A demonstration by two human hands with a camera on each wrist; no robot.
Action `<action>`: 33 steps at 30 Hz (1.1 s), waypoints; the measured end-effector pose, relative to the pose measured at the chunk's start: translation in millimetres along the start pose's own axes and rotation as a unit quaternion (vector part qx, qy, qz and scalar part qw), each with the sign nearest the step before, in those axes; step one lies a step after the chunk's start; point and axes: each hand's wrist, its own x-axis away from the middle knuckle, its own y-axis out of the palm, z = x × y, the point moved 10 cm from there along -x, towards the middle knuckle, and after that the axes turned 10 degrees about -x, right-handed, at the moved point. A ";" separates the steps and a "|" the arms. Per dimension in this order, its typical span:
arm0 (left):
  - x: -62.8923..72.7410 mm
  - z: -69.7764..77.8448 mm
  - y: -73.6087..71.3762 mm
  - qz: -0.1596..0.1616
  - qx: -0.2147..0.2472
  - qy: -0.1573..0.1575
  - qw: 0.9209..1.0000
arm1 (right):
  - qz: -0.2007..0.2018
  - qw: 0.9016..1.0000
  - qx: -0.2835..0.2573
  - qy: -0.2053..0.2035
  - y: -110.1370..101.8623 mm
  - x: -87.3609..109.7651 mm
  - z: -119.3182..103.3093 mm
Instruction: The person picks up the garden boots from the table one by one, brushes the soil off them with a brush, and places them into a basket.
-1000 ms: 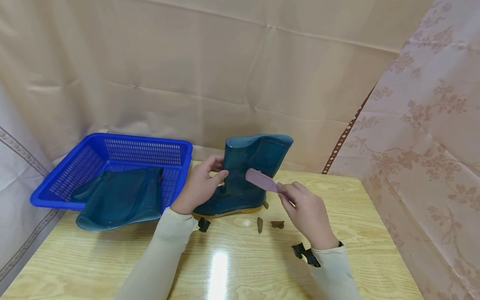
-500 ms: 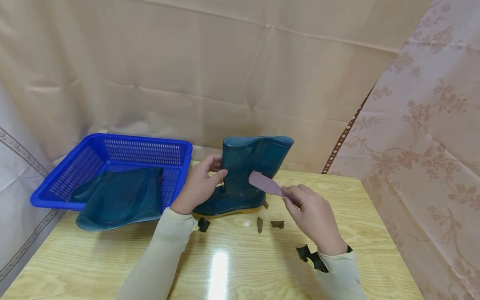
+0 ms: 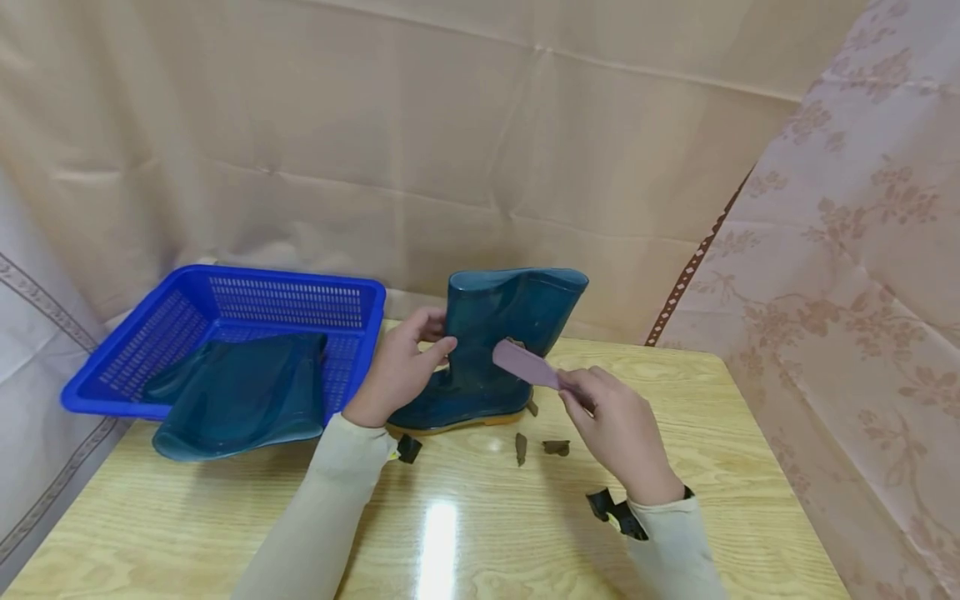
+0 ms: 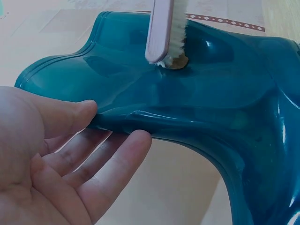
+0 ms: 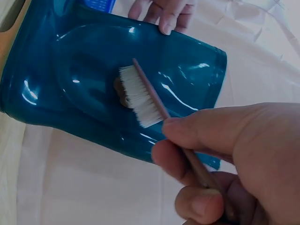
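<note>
A teal rain boot (image 3: 476,325) with a tan sole stands on the table, toe to the left. My left hand (image 3: 401,367) holds the front edge of its shaft, thumb on the near side and fingers behind. My right hand (image 3: 615,433) grips a scrub brush (image 3: 525,365) with a pinkish handle and white bristles. In the right wrist view, the bristles (image 5: 139,96) lie against the shaft beside a brown patch (image 5: 122,91). The left wrist view also shows the brown patch (image 4: 178,62), right at the brush tip.
A blue plastic basket (image 3: 375,333) stands at the left, with another teal boot (image 3: 247,400) lying in it and hanging over its front rim. Brown scraps (image 3: 557,448) lie on the table (image 3: 720,467) near the boot. A beige cloth (image 3: 450,125) hangs behind.
The brush slid down and right along the shaft, then back up and left. The boot's shaft shifted slightly with it. My left hand stayed about where it was.
</note>
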 end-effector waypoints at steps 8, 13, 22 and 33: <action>-2.0 -1.2 0.6 -0.004 0.004 -0.011 1.000 | -0.016 0.999 -0.021 0.027 -5.7 1.6 5.8; -1.1 -0.6 -0.4 -0.003 0.003 -0.009 1.000 | -0.025 0.999 -0.026 -0.011 0.0 1.4 -5.2; -0.5 2.2 0.9 0.000 -0.006 0.004 1.000 | 0.034 0.995 -0.005 -0.091 4.4 0.5 -22.1; -2.9 -5.3 2.6 0.008 -0.007 -0.006 1.000 | 0.051 0.996 0.020 -0.072 1.9 9.1 3.9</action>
